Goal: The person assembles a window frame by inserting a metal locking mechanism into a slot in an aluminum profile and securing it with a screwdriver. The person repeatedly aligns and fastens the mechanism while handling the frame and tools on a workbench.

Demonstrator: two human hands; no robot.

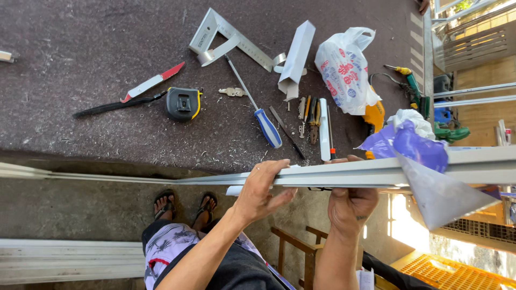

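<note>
A long grey metal profile (134, 178) runs across the view from left to right. My left hand (260, 189) lies over its top edge with the fingers curled onto it. My right hand (352, 204) grips the same profile from below, thumb on the upper edge. Just right of that hand a grey sheet piece (441, 193) and a purple-and-white plastic bag (408, 140) hang at the profile. Below are my feet in sandals (185, 207).
On the dark ground lie a blue-handled screwdriver (266, 126), a black and yellow tape measure (184, 103), a metal square (226, 33), a red-tipped knife (153, 81), pliers (313, 115), a white printed bag (346, 67), a folded grey profile piece (296, 56) and a drill (411, 83). A wooden stool (301, 249) stands below.
</note>
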